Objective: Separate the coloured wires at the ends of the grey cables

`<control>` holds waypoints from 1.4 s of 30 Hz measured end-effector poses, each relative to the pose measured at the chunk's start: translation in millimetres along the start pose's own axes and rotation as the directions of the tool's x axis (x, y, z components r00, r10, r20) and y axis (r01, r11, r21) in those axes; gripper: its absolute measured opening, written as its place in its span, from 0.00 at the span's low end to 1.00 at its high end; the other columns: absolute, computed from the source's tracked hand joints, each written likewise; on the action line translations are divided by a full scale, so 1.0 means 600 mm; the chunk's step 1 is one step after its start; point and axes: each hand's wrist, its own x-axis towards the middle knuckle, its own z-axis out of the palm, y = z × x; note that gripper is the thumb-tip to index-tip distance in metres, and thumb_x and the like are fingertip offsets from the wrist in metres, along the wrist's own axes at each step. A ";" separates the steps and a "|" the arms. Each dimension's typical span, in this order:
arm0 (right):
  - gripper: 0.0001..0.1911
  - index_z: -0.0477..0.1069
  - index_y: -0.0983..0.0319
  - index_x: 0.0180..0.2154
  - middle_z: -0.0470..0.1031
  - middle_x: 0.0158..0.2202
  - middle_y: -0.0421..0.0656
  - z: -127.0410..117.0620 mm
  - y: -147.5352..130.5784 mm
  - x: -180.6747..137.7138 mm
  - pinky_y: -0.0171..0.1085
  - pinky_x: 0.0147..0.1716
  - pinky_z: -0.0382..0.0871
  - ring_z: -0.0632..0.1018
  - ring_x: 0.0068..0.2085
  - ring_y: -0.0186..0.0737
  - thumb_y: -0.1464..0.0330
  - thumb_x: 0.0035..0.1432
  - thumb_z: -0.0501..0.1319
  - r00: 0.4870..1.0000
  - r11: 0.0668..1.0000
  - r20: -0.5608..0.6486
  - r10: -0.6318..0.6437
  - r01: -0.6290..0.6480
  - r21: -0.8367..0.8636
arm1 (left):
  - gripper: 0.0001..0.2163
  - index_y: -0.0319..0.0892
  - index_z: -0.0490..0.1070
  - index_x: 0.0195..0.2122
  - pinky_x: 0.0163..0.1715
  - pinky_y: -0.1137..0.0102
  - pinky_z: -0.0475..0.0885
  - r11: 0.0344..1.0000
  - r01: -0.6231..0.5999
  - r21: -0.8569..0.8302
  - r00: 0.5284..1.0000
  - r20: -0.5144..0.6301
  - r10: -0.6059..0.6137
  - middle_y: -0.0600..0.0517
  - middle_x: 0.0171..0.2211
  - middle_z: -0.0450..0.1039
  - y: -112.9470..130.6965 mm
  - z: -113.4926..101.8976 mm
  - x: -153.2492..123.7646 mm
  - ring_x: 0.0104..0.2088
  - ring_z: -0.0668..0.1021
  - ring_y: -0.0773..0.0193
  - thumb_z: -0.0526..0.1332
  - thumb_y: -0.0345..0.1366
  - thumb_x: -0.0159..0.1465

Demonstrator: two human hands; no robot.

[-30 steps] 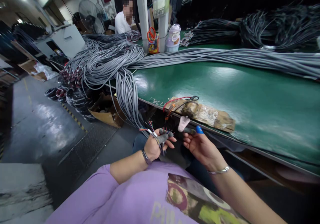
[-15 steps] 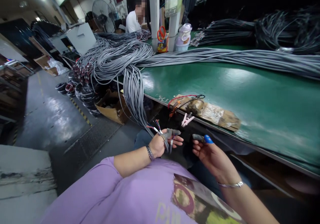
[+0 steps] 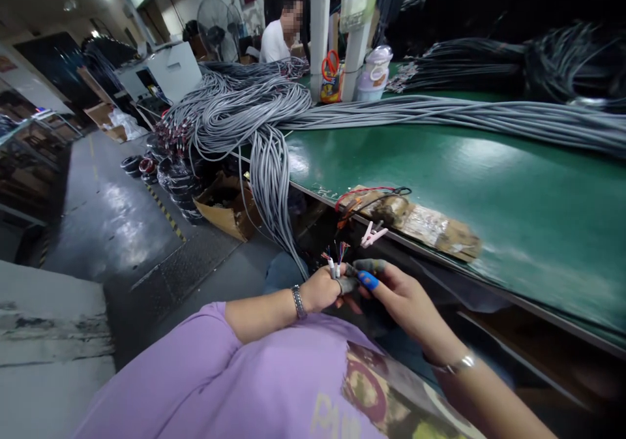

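My left hand [image 3: 320, 290] is closed around grey cables whose white-jacketed ends [image 3: 334, 268] stick up above the fingers, with thin coloured wires [image 3: 341, 251] fanned out at the tips. Grey finger covers sit on some of its fingers. My right hand [image 3: 398, 292] meets it from the right, thumb and forefinger drawn together close to the left fingertips. A blue cover is on that thumb and a grey one on a finger. Whatever lies in the right pinch is hidden. Just beyond the hands, a pale pink clip [image 3: 373, 235] hangs at the table edge.
A taped wooden piece [image 3: 430, 227] with red and black leads lies on the green table [image 3: 489, 178]. Grey cable bundles [image 3: 274, 178] drape over the table's left end. A cardboard box [image 3: 229, 211] stands on the floor below. Another person [image 3: 276, 40] sits at the back.
My right hand has moved left to join the left hand, its fingers now pinched together. The left hand has closed more, and the cable ends point more upright. The view has shifted slightly.
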 end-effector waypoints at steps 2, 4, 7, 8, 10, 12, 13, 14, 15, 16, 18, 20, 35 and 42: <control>0.17 0.73 0.60 0.34 0.73 0.24 0.40 0.015 -0.007 0.013 0.34 0.22 0.64 0.69 0.24 0.35 0.55 0.49 0.66 0.999 0.999 0.027 -0.021 0.022 -0.040 | 0.16 0.37 0.72 0.34 0.14 0.77 0.59 0.997 0.013 0.073 1.000 -0.029 -0.011 0.56 0.19 0.69 -0.001 0.001 -0.004 0.14 0.68 0.73 0.67 0.45 0.53; 0.16 0.70 0.60 0.31 0.70 0.22 0.38 0.027 -0.006 0.024 0.34 0.20 0.62 0.67 0.21 0.34 0.55 0.49 0.67 0.999 0.998 0.021 -0.031 0.032 -0.056 | 0.13 0.37 0.72 0.31 0.15 0.75 0.62 0.990 0.052 0.130 0.998 -0.034 -0.048 0.58 0.16 0.65 -0.002 -0.002 -0.007 0.14 0.66 0.73 0.66 0.43 0.54; 0.15 0.68 0.60 0.28 0.68 0.21 0.37 0.036 0.000 0.031 0.33 0.18 0.61 0.66 0.19 0.33 0.55 0.50 0.65 1.000 0.999 0.002 -0.011 0.011 -0.042 | 0.12 0.37 0.73 0.31 0.21 0.73 0.67 0.985 0.046 0.168 0.999 0.020 -0.050 0.55 0.19 0.69 0.001 -0.008 -0.012 0.20 0.72 0.69 0.67 0.41 0.53; 0.15 0.68 0.60 0.28 0.68 0.21 0.37 0.036 0.001 0.031 0.34 0.18 0.61 0.66 0.19 0.33 0.55 0.50 0.65 1.000 1.000 -0.001 0.002 -0.002 -0.020 | 0.13 0.37 0.73 0.32 0.25 0.73 0.69 0.986 0.009 0.167 1.000 0.028 -0.014 0.54 0.22 0.71 0.004 -0.010 -0.015 0.23 0.73 0.68 0.68 0.42 0.53; 0.16 0.68 0.60 0.27 0.68 0.21 0.37 0.031 0.003 0.029 0.34 0.19 0.63 0.67 0.20 0.34 0.55 0.50 0.65 1.000 0.999 -0.004 0.016 -0.016 0.043 | 0.16 0.38 0.72 0.36 0.31 0.72 0.70 0.988 -0.071 0.139 0.997 0.019 0.069 0.52 0.27 0.74 0.012 -0.012 -0.022 0.29 0.76 0.66 0.68 0.45 0.53; 0.15 0.69 0.60 0.27 0.69 0.22 0.38 0.022 0.003 0.026 0.35 0.23 0.65 0.69 0.23 0.35 0.55 0.50 0.65 1.000 0.995 -0.003 0.006 -0.006 0.098 | 0.18 0.39 0.71 0.37 0.33 0.70 0.71 0.991 -0.096 0.089 0.995 -0.004 0.097 0.51 0.29 0.75 0.020 -0.013 -0.027 0.30 0.77 0.65 0.65 0.49 0.55; 0.15 0.69 0.61 0.27 0.69 0.22 0.38 0.017 0.003 0.025 0.35 0.24 0.65 0.69 0.23 0.35 0.56 0.50 0.65 1.000 0.994 -0.001 -0.001 0.001 0.113 | 0.20 0.39 0.70 0.36 0.33 0.70 0.72 0.994 -0.085 0.065 0.996 -0.009 0.086 0.51 0.28 0.75 0.024 -0.013 -0.029 0.29 0.77 0.65 0.65 0.52 0.55; 0.15 0.70 0.61 0.26 0.70 0.22 0.39 0.013 0.003 0.023 0.35 0.25 0.65 0.69 0.24 0.35 0.56 0.49 0.65 1.000 0.993 0.002 -0.005 0.004 0.118 | 0.21 0.39 0.68 0.35 0.31 0.70 0.72 0.997 -0.064 0.046 0.998 -0.010 0.065 0.51 0.27 0.75 0.026 -0.013 -0.030 0.28 0.78 0.65 0.65 0.53 0.54; 0.14 0.70 0.61 0.26 0.70 0.23 0.39 0.010 0.002 0.022 0.35 0.25 0.65 0.69 0.24 0.35 0.57 0.49 0.65 1.000 0.993 0.008 -0.001 0.001 0.118 | 0.22 0.39 0.67 0.33 0.29 0.71 0.72 0.999 -0.037 0.037 0.999 -0.008 0.038 0.51 0.26 0.74 0.028 -0.013 -0.030 0.26 0.78 0.65 0.65 0.55 0.53; 0.13 0.71 0.61 0.26 0.71 0.23 0.39 0.008 0.002 0.021 0.35 0.26 0.64 0.69 0.25 0.35 0.57 0.49 0.65 1.000 0.993 0.019 0.009 -0.011 0.116 | 0.23 0.39 0.66 0.32 0.26 0.72 0.71 0.999 -0.010 0.040 1.000 -0.005 0.010 0.52 0.25 0.74 0.029 -0.012 -0.029 0.24 0.77 0.65 0.65 0.56 0.52; 0.11 0.72 0.61 0.26 0.72 0.24 0.39 0.008 0.001 0.020 0.35 0.26 0.64 0.69 0.25 0.35 0.59 0.48 0.65 0.999 0.992 0.031 0.038 -0.042 0.118 | 0.24 0.39 0.64 0.29 0.18 0.76 0.67 0.997 0.027 0.078 1.000 -0.002 -0.027 0.53 0.21 0.72 0.030 -0.013 -0.027 0.20 0.76 0.67 0.64 0.58 0.52; 0.09 0.73 0.61 0.26 0.72 0.24 0.39 0.013 0.003 0.021 0.34 0.27 0.64 0.69 0.26 0.34 0.62 0.47 0.64 0.998 0.988 0.020 0.064 -0.066 0.138 | 0.24 0.39 0.64 0.26 0.13 0.78 0.60 0.989 0.045 0.142 0.999 0.016 -0.048 0.54 0.18 0.70 0.032 -0.015 -0.025 0.16 0.74 0.68 0.62 0.59 0.53; 0.12 0.70 0.61 0.25 0.67 0.21 0.37 0.033 0.006 0.025 0.34 0.25 0.62 0.66 0.24 0.33 0.59 0.48 0.64 0.993 0.994 -0.099 0.057 -0.047 0.093 | 0.18 0.39 0.66 0.26 0.12 0.79 0.57 0.967 -0.003 0.255 0.991 -0.129 0.038 0.54 0.19 0.71 0.051 -0.022 -0.030 0.14 0.71 0.72 0.62 0.51 0.56; 0.13 0.70 0.61 0.25 0.69 0.22 0.38 0.043 0.020 0.025 0.34 0.26 0.62 0.66 0.24 0.33 0.59 0.48 0.65 0.994 0.987 -0.093 0.064 -0.049 0.155 | 0.19 0.39 0.64 0.27 0.10 0.79 0.53 0.995 0.012 -0.100 0.964 -0.264 -0.038 0.53 0.20 0.72 0.041 -0.019 -0.024 0.15 0.74 0.69 0.65 0.52 0.50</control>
